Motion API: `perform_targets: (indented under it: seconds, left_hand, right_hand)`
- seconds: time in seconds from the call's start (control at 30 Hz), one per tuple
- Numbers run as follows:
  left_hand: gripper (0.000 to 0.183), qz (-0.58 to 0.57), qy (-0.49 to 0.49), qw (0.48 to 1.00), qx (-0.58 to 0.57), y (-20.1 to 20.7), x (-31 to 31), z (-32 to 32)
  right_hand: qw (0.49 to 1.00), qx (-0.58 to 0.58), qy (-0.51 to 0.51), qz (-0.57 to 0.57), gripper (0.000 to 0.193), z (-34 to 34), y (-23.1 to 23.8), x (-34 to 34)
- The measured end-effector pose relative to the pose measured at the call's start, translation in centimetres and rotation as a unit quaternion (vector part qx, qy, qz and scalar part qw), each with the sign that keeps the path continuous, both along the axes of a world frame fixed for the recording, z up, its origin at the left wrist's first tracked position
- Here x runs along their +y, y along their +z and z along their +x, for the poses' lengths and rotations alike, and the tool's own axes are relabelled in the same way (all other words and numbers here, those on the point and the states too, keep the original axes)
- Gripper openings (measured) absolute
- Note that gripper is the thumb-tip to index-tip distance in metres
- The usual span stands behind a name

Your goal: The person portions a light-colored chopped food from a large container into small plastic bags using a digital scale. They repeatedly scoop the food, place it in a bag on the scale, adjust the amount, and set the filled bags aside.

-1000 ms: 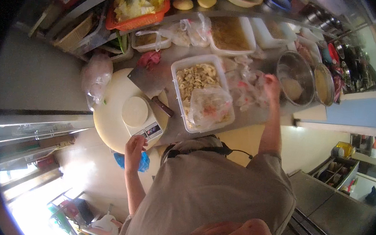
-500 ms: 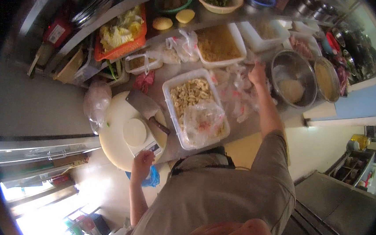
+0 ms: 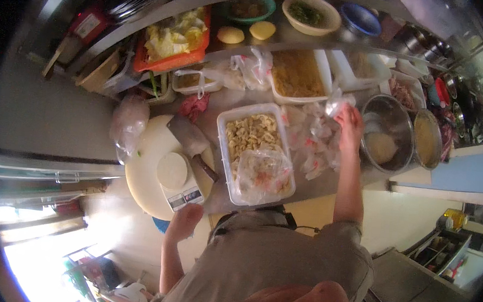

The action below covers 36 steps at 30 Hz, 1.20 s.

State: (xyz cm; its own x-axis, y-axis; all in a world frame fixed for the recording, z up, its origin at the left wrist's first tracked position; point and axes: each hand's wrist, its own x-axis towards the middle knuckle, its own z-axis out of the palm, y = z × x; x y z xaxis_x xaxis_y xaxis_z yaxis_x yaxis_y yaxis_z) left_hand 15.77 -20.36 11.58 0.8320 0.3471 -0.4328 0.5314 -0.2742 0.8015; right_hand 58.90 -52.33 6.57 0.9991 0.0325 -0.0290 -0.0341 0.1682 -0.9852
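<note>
Holding plastic bag (image 3: pixel 337 104), right hand (image 3: pixel 350 124) outstretched

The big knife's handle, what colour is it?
The knife's handle is dark brown, showing best in the head view.

- grey wall (image 3: pixel 57 119) on the left
- metal shelf (image 3: pixel 318 40) above the table's (image 3: pixel 321 183) far side
- light-blue wall strip (image 3: pixel 479 163) on the right
- pale floor (image 3: pixel 113 226)
- white glare (image 3: pixel 37 260) at lower left
- flat grey unit (image 3: pixel 412 286) at lower right

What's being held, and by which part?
Right hand appears to hold a clear plastic bag; which part it grips can't be told. Left hand: nothing visible in it.
</note>
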Motion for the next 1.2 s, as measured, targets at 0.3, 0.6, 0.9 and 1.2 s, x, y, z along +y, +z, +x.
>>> perform_targets:
  seconds: [0.3, 0.6, 0.9, 1.2]
  left_hand:
    - [0.038, -0.183, -0.009, 0.953, -0.24, 5.4, -1.8, 7.5]
    - [0.011, -0.534, 0.229, 0.732, -0.356, 6.6, 1.4, 5.9]
    - [0.009, -0.524, 0.338, 0.664, -0.412, 5.8, 3.0, 3.3]
    - [0.012, -0.503, 0.391, 0.646, -0.42, 5.1, 5.6, 0.9]
  right_hand:
    - [0.919, 0.054, 0.342, 0.188, 0.017, -18.0, 11.9, 13.3]
    - [0.886, 0.039, 0.446, 0.117, 0.016, -23.7, 13.6, 19.7]
    - [0.879, 0.101, 0.438, 0.162, 0.022, -25.6, 13.8, 22.5]
    - [0.868, 0.087, 0.462, 0.162, 0.016, -26.3, 15.1, 23.1]
